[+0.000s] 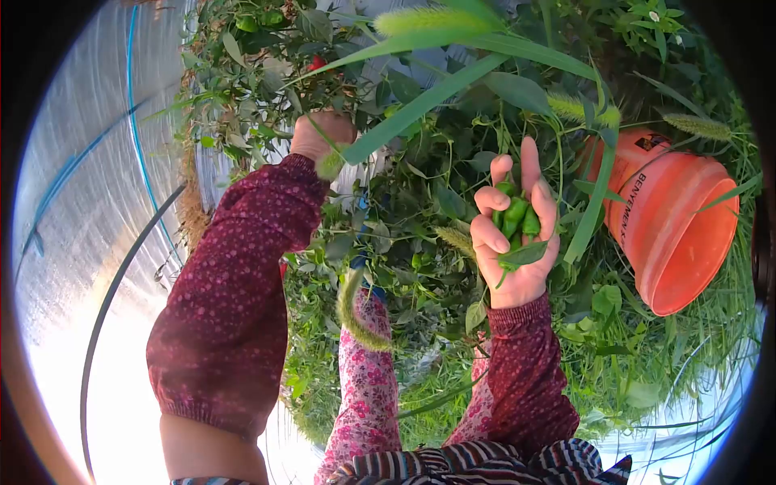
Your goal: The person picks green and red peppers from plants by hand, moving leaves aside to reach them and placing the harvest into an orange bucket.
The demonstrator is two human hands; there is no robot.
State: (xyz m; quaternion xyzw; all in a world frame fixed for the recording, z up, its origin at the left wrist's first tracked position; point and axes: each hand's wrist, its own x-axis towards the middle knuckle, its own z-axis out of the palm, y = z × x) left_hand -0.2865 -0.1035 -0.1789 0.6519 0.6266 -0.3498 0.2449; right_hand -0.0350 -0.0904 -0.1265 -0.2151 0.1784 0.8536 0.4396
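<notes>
Small glossy green peppers (514, 215), clustered in the right hand (517, 242), lay cupped in the upturned palm near the middle of the view, just left of the orange plastic bucket (675, 230). Held loosely by curled fingers (490, 200): index and middle bent over the peppers from the left, remaining fingers extended upward and slightly spread, thumb closing along the lower left edge. Also trapped against the palm: a broad green leaf (524, 254) lying below the peppers. Covered to the wrist by a dark red floral-print fabric sleeve (525, 380). Left hand (321, 133) raised into the dense leafy green pepper plant (275, 73) at upper left, seen from the back and partly hidden by foliage; finger state could not be told, nor whether anything was grasped. Clad likewise in a dark red floral sleeve (230, 299). Visible above the left hand among the leaves: a small red pepper (317, 62). Bucket tilted on its side in tall grass, well apart from the left hand, opening turned toward the lower right, black lettering on its wall. Crossing the view in front of both hands: long green grass blades with bristly seed heads (420, 20). Along the left edge: translucent white greenhouse sheeting (73, 162) with a dark curved hoop (113, 299).
</notes>
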